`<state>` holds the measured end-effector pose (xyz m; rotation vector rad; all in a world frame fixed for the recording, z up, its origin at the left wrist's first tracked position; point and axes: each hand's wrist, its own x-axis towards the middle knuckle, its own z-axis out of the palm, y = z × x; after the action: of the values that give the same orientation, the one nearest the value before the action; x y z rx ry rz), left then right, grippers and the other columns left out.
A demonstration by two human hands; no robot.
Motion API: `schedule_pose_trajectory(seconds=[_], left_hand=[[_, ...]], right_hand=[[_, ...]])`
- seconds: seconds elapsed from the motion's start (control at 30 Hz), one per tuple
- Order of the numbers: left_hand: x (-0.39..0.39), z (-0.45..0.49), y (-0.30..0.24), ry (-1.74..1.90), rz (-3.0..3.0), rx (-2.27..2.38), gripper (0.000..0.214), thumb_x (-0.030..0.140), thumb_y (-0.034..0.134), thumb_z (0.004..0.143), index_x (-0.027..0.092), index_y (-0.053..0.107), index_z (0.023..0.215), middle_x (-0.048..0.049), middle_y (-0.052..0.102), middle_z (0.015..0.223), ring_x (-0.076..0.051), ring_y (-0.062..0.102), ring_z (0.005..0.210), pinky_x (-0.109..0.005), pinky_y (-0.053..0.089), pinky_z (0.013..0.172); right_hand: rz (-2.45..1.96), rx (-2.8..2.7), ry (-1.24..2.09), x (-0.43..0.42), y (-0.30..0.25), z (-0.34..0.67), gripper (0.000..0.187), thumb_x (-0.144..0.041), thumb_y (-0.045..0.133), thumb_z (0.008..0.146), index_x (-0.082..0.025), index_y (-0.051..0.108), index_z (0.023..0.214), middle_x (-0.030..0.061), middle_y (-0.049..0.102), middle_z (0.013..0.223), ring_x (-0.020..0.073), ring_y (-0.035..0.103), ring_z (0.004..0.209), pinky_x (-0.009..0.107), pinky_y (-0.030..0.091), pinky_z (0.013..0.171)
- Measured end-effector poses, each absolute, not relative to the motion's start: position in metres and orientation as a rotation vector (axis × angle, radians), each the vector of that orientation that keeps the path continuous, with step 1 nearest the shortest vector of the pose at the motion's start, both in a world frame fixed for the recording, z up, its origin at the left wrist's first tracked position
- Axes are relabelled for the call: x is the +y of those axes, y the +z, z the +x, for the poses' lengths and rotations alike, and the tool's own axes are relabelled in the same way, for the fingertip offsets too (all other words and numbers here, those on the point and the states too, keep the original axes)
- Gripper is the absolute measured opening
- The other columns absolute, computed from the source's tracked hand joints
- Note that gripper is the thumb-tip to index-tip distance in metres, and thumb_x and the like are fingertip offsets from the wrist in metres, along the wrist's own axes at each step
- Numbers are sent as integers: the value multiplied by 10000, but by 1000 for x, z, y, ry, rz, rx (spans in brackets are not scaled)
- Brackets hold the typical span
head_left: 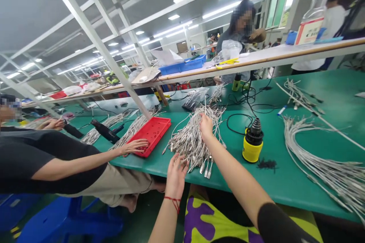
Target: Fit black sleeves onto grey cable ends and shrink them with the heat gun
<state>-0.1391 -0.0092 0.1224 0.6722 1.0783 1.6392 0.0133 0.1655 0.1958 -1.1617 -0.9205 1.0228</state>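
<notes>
A large heap of white USB cables lies on the green bench before me, several metal plugs pointing toward the front edge. My right hand is closed on cables at the upper right of the heap; how many it grips is hidden. At the heap's near edge, my left hand has its fingers apart and curved, close to the plugs, with nothing visible held. To the right, a yellow heat gun stands with its black stepped nozzle upward. Small black pieces lie beside it.
A co-worker's hand reaches into a red tray at the left. Another cable bundle spreads along the right side. A slanted white post and a raised shelf stand beyond the heap. Black cords trail behind the heat gun.
</notes>
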Motion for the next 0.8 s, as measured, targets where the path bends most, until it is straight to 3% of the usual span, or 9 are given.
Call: schedule_pose_trajectory(seconds=[0.1,0.2,0.37,0.47,0.6,0.7,0.8], left_hand=[[-18,-128,93,1591,792,1150,346,353,783,825,223,668,1124,-99,709,1238,-221,720,1060,-399,549,1009],[-8,-112,68,1463,967,1210,391,367,805,792,189,710,1127,-125,729,1241,-261,703,1134,-406,514,1058],[-2,-92,31,1186,1241,1260,457,453,779,764,161,753,1115,-146,790,1072,-313,750,993,-442,584,905],[-4,-87,15,1121,1414,1314,438,492,703,804,161,752,1086,-139,785,1017,-318,742,940,-461,584,862],[-7,-79,9,1094,1699,1402,370,438,576,897,179,734,1108,-143,734,1136,-304,700,946,-474,542,911],[-7,-70,14,1063,1905,1477,348,428,586,908,210,727,1141,-143,698,1197,-336,646,1089,-474,476,1009],[-2,-61,18,971,2075,1518,300,427,637,887,238,744,1094,-131,716,1074,-349,635,1070,-442,460,993]], right_hand=[[-1327,-975,896,204,190,29,343,-388,647,998,-166,630,1258,91,661,1235,234,682,1025,432,597,868],[-1478,-1057,763,205,166,47,377,-370,659,991,-177,612,1311,110,624,1336,272,649,1144,497,563,960],[-1581,-1280,501,142,109,70,434,-349,670,981,-210,578,1382,124,514,1500,323,545,1316,576,469,1083],[-1552,-1470,415,114,83,87,410,-348,677,977,-201,601,1352,119,539,1479,318,552,1312,573,473,1081],[-1484,-1649,390,106,75,110,367,-358,669,984,-190,624,1307,113,599,1393,292,609,1230,539,517,1031],[-1410,-1733,383,91,82,112,333,-360,659,992,-184,639,1273,106,630,1343,274,635,1183,516,536,1006],[-1337,-1811,372,39,85,112,265,-348,647,1001,-171,673,1197,89,686,1240,247,668,1121,486,549,984]])
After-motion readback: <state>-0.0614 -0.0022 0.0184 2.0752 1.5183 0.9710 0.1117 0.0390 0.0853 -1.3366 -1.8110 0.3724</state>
